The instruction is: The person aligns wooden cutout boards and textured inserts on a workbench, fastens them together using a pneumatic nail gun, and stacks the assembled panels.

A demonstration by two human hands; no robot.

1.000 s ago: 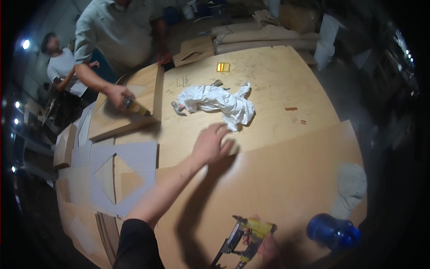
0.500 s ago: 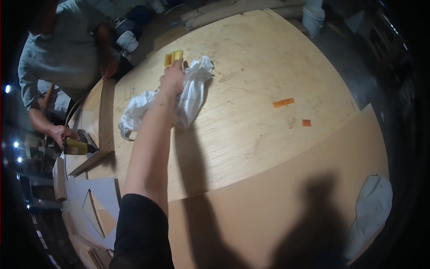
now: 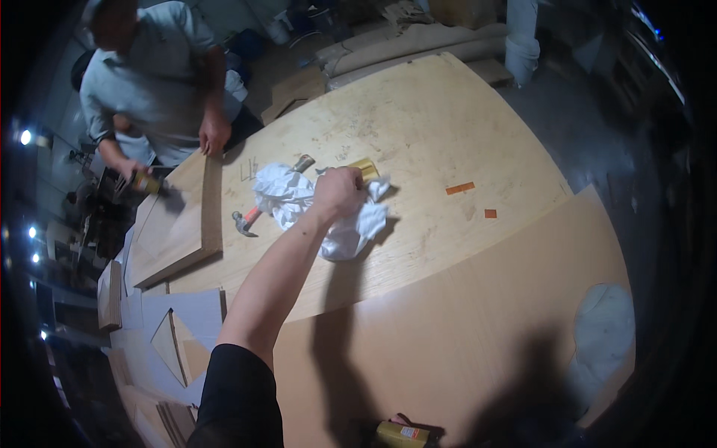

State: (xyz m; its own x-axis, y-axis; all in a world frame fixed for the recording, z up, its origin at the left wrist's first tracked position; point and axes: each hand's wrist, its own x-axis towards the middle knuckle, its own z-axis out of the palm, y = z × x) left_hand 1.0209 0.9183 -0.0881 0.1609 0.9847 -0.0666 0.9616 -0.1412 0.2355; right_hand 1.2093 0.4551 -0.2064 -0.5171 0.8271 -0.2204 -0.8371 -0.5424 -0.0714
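My left hand [image 3: 340,193] reaches across the wooden panel [image 3: 426,134], fingers closed on a small yellow box [image 3: 364,169]. Crumpled white plastic [image 3: 358,233] lies under and beside the wrist, and more of it [image 3: 285,193] spreads to the left. From that plastic a claw hammer [image 3: 246,222] with a red handle sticks out. Behind it lies another dark-and-metal tool end [image 3: 303,162]. At the lower edge my right hand [image 3: 399,419] shows only as a bit of finger, over a yellow tool [image 3: 403,433] with a label, which looks like a nail gun and is mostly cut off.
A co-worker [image 3: 160,82] at the far left holds a yellow nail gun [image 3: 148,181] against a wooden frame [image 3: 212,201]. Orange strips [image 3: 460,188] lie on the panel. Cut boards [image 3: 183,302] are at the left, a grey-white piece [image 3: 603,328] at the right, white buckets [image 3: 521,58] behind.
My left hand has drawn the yellow box nearer and to the right. The white plastic has shifted, baring the hammer. A yellow tool has come into view at the lower edge.
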